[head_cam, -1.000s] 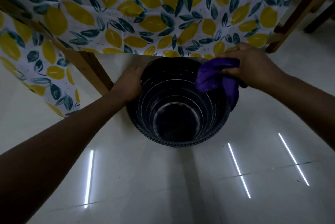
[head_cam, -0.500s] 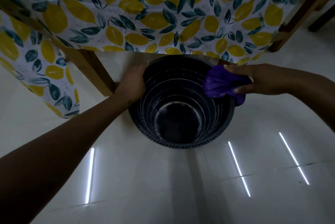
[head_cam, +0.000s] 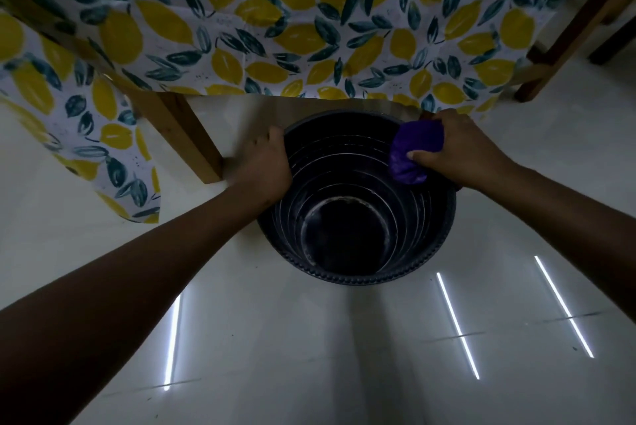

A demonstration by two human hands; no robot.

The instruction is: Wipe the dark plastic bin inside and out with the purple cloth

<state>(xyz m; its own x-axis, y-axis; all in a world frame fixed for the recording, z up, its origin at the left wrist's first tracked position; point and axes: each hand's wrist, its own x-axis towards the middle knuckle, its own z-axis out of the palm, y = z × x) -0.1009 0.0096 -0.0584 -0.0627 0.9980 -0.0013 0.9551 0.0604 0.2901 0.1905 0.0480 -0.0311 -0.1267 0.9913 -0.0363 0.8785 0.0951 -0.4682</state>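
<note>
The dark plastic bin (head_cam: 347,275) stands upright on the pale floor, round, with ribbed inner walls and a dusty bottom. My left hand (head_cam: 265,165) clasps its left rim, fingers outside the wall. My right hand (head_cam: 461,151) presses the bunched purple cloth (head_cam: 411,158) against the upper right rim, the cloth hanging partly inside the bin.
A table draped with a lemon-print cloth (head_cam: 292,29) overhangs just beyond the bin. A wooden table leg (head_cam: 187,142) stands at the left, another wooden leg (head_cam: 564,39) at the far right. Glossy white floor tiles (head_cam: 309,349) reflect strip lights in front.
My right hand has slid the purple cloth along the right rim, out and back toward the far side, with the thumb now over the cloth. The left hand stays on the left rim.
</note>
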